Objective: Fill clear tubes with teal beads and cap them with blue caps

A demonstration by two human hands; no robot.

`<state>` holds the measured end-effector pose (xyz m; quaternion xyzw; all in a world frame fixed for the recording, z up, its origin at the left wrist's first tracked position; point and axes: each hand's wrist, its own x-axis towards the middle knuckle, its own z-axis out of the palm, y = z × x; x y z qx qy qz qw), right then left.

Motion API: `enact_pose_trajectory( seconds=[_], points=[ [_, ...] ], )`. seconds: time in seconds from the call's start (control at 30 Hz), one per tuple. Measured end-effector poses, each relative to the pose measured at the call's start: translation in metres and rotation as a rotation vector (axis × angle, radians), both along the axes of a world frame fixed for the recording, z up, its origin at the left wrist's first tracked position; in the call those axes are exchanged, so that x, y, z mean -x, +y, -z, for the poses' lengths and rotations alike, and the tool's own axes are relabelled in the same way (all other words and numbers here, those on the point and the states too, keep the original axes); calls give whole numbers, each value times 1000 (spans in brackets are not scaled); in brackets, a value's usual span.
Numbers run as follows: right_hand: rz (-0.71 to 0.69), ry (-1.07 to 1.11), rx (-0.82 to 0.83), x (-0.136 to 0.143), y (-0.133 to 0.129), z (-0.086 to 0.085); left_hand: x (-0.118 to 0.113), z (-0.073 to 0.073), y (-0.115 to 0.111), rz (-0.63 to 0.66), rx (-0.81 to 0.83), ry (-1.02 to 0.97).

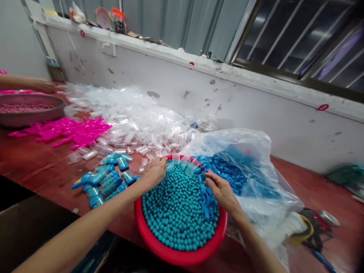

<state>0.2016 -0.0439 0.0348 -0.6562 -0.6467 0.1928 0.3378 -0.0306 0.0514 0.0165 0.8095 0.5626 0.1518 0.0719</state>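
Observation:
A red basin (182,258) full of teal beads (179,204) stands at the table's front edge. Over its upper left rim is my left hand (155,173), fingers bent together; what they hold, if anything, is too small to name. My right hand (220,189) is at the basin's right side, its fingers curled beside blue plastic pieces (207,201) lying on the beads. Whether it grips one is unclear. Clear plastic pieces (179,159) rest at the far rim. Left of the basin lie filled blue-capped clear containers (109,182).
A clear bag (256,144) of blue parts sits right of the basin. Clear tubes (136,121) are heaped behind, with pink parts (76,131) at left. Another person's hand (42,85) is above a second basin (54,110). Tools (309,231) lie at right.

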Motion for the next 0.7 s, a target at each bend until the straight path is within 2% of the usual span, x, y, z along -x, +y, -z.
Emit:
enact_pose_trajectory(
  seconds=[0.1,0.2,0.4,0.47,0.6,0.7],
  points=[
    [2,-231,95,-12,-22,-5,-23,10,15,54,79,22],
    [-31,-503,208,-11,-37,-7,-30,13,24,67,132,53],
    [-2,-751,335,10,-29,-17,-27,6,31,85,255,125],
    [-69,-796,295,12,-28,-18,-25,6,29,122,271,127],
    [-323,-881,221,9,-38,-9,-24,9,19,183,297,120],
    [-342,-949,232,9,-44,4,-23,7,6,223,327,91]
  ],
)
